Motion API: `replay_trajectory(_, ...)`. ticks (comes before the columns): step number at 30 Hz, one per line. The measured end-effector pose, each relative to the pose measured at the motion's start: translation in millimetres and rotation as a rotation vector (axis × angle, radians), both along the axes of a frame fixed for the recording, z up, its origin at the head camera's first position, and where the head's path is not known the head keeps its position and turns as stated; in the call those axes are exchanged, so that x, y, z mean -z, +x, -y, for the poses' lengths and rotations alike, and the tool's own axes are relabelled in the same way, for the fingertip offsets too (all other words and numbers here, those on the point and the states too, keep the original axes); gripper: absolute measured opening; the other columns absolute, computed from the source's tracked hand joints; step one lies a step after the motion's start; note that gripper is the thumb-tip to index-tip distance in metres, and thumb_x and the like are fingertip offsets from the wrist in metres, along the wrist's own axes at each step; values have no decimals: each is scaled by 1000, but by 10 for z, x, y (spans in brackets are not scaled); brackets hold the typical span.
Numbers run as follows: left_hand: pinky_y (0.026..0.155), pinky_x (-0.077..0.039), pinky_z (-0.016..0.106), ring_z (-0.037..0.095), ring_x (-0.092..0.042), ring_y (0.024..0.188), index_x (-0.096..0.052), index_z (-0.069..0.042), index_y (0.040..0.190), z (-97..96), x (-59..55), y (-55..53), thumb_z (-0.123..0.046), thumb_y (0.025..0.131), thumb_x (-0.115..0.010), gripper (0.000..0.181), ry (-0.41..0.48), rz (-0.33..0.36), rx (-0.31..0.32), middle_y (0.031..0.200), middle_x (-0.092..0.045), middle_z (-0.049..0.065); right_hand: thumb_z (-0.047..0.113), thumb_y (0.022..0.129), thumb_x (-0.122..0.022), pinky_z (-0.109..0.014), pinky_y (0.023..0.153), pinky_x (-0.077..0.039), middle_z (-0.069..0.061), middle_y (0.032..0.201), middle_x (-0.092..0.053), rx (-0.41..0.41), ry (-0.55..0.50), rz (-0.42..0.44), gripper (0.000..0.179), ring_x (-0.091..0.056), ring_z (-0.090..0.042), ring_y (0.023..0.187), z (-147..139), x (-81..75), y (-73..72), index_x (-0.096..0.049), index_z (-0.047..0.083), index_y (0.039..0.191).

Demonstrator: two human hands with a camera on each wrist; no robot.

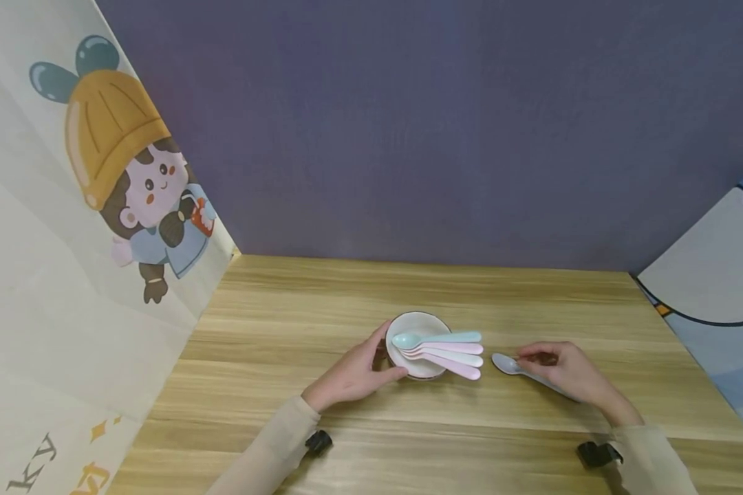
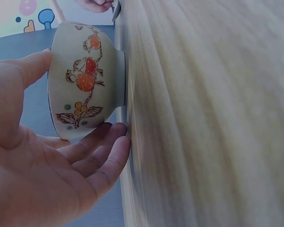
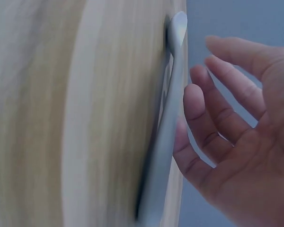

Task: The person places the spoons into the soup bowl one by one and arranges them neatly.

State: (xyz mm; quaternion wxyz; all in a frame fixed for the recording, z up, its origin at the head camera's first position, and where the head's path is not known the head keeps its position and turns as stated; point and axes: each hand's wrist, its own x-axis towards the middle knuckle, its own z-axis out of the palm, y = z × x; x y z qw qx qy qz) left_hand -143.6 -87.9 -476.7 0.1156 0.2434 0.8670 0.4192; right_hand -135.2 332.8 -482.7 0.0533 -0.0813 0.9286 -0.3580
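Observation:
My left hand (image 1: 353,371) holds a white bowl (image 1: 417,322) with a dark rim, its thumb and fingers curved about the side. Painted fruit and leaves decorate the bowl's outside (image 2: 83,78) in the left wrist view. A teal spoon (image 1: 452,337) and several pink and white spoons (image 1: 455,366) lie in it, handles jutting out to the right. Right of the bowl, a pale grey spoon (image 1: 505,364) rests on the table. Over its handle hovers my right hand (image 1: 569,375), fingers loosely bent. The right wrist view has these fingers beside the spoon handle (image 3: 162,161), not closed round it.
The wooden table (image 1: 297,295) ends at a dark blue-grey panel (image 1: 408,137) behind. A pale wall with a cartoon figure (image 1: 161,185) rises on the left, and another printed wall (image 1: 706,275) on the right. Each wrist carries a black strap mount (image 1: 597,454).

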Motion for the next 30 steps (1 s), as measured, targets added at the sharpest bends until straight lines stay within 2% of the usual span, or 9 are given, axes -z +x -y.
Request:
replay_trajectory(7,118,-46,50,17,-60,136,-20,-23,172,4,-7,5,-48,101,-71,91,4,1,2,154,-58,1,25,94,-83,-21,75,-56,-1,105,-79,-9,29,8,21,-65,2,85,-57,33,47,-82,12,112)
replay_trajectory(18,117,-47,47,14,-60,132,-20,-26,171,-1,-5,3,-46,101,-73,90,12,17,-4,151,-60,-3,18,93,-83,-22,69,-55,-1,99,-79,-22,11,16,17,-63,1,80,-131,74,95,-83,9,108)
replay_trajectory(24,115,-48,44,11,-61,130,-20,-28,171,-4,-1,-10,-45,101,-73,89,19,19,7,150,-60,-5,20,93,-83,-22,68,-54,1,95,-76,-31,18,32,17,-62,0,79,-138,79,102,-83,10,107)
replay_trajectory(30,119,-46,48,16,-60,135,-19,-24,172,-5,6,-11,-48,101,-72,91,10,18,4,155,-58,0,22,93,-83,-22,69,-53,1,95,-75,-31,33,55,18,-61,-1,80,-131,79,98,-83,11,107)
